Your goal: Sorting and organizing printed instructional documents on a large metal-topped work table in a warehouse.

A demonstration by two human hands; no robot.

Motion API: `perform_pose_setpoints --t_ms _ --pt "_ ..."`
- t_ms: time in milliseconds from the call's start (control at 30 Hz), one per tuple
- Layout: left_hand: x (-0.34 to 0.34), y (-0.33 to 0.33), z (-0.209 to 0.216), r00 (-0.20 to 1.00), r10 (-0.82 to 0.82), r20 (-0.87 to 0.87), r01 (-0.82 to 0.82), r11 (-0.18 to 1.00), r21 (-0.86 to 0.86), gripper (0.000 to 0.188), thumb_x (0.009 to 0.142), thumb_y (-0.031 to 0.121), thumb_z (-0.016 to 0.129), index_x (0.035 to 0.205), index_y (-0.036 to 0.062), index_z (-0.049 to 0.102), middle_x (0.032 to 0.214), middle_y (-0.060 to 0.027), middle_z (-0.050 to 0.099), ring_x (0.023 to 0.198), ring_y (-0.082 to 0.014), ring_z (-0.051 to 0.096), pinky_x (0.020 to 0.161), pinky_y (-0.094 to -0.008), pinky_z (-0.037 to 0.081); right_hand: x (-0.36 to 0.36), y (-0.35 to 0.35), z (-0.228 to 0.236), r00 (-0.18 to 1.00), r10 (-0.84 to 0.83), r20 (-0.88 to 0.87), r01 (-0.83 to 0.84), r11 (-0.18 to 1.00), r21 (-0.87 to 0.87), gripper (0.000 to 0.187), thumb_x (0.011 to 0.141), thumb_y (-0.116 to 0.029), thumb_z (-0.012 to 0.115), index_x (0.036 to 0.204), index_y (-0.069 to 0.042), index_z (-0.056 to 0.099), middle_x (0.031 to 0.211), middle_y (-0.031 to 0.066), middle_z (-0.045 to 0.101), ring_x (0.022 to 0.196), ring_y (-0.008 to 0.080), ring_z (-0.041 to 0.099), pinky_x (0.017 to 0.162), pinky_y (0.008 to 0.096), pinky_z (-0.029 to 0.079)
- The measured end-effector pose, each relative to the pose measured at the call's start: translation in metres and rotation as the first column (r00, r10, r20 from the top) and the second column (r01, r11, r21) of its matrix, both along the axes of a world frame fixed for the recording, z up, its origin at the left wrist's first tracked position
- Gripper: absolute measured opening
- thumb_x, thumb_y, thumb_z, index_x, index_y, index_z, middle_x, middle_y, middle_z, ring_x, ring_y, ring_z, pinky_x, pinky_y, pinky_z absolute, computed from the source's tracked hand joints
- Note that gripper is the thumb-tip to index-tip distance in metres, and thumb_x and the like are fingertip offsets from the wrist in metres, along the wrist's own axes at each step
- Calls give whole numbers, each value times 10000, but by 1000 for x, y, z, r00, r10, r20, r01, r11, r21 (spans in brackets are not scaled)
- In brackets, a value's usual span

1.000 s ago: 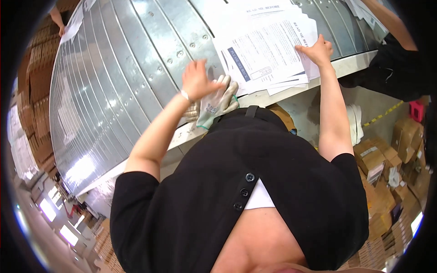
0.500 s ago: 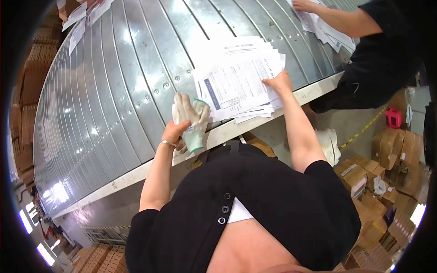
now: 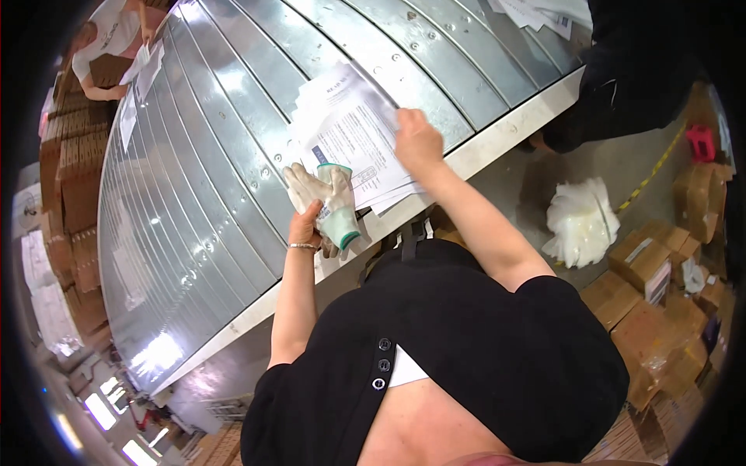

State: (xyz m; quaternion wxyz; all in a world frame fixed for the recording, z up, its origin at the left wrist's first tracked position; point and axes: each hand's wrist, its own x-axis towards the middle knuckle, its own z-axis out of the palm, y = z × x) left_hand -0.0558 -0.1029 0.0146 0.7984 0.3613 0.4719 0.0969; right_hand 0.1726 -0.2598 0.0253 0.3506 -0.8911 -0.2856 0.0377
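Note:
My left hand [image 3: 305, 225] is closed around a pair of off-white work gloves [image 3: 336, 203] with pale green cuffs and darker green trim. The gloves lie against the lower left corner of a stack of printed papers [image 3: 353, 128] on the metal tabletop. At the right edge of that stack is my right hand [image 3: 420, 146], its fingers curled in. Whether it pinches any sheets is hidden.
The ribbed metal table [image 3: 217, 155] has a pale front edge [image 3: 497, 132]. A person in dark clothes [image 3: 629, 78] stands at right beside more papers [image 3: 536, 15]; another person [image 3: 113, 39] handles sheets at far left. Cardboard boxes [image 3: 645, 264] and white plastic wrap [image 3: 583, 221] lie at right.
The view has shifted. My right hand has gone from thumb-on-top at the papers' right side to a curled hand at their edge. The stack looks narrower and turned. The left hand keeps the gloves.

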Motion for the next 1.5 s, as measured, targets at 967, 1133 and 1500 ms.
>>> perform_pose_setpoints --t_ms 967,1133,1500 --pt "-24 21 -22 998 -59 28 60 998 -36 513 747 112 617 1208 30 410 1076 -114 557 932 -291 565 807 -439 471 116 -11 -22 956 -75 -285 122 981 149 364 609 -87 560 971 -85 591 877 173 612 845 336 580 743 351 453" --pt "-25 29 -31 998 -64 -11 63 995 -77 487 745 107 615 1188 35 427 1058 -108 564 923 -285 567 796 -432 472 195 -38 10 976 -165 -139 186 971 152 408 604 -102 580 1012 -98 584 886 163 617 847 321 588 743 347 456" --pt "40 14 -53 972 -70 -223 111 978 175 460 727 124 639 1145 28 473 983 -80 592 860 -249 587 744 -377 480 294 -94 32 948 -211 -237 284 896 340 445 600 -29 625 1040 -9 562 920 147 628 848 235 605 752 304 458"
